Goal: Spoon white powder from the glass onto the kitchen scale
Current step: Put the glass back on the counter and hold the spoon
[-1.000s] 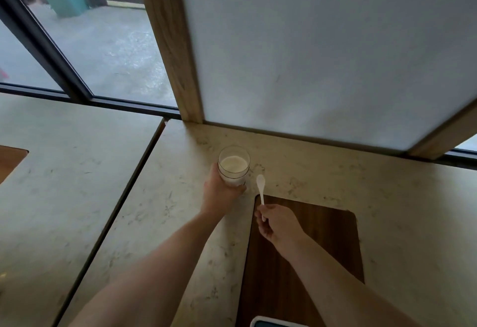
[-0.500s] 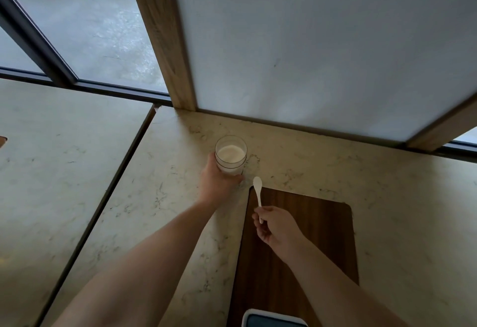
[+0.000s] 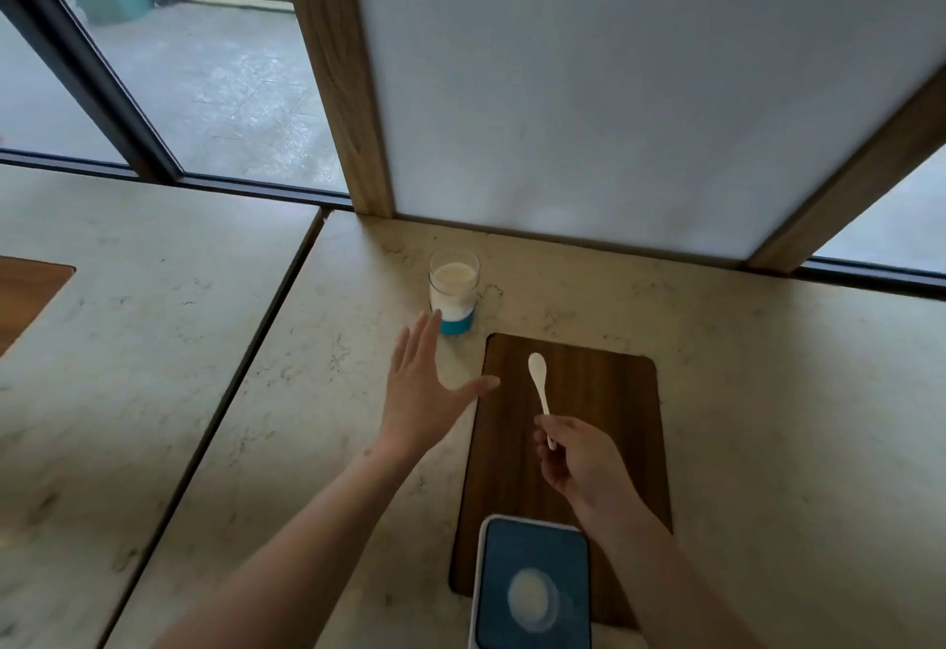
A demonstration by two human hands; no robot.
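since a moment before, our left hand point(image 3: 425, 392) had let go of the glass and hung open just short of it. nearest us, the scale point(image 3: 532, 587) already carried a small white heap. beyond it our right hand point(image 3: 578, 464) pinched the spoon point(image 3: 538, 382), seemingly empty. farthest, the glass point(image 3: 453, 290) still held plenty of powder; more scoops might remain.

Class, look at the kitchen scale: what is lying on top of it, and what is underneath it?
On the kitchen scale lies a small mound of white powder. Under it is the wooden board, resting on the counter. The scale's near end is cut off by the frame.
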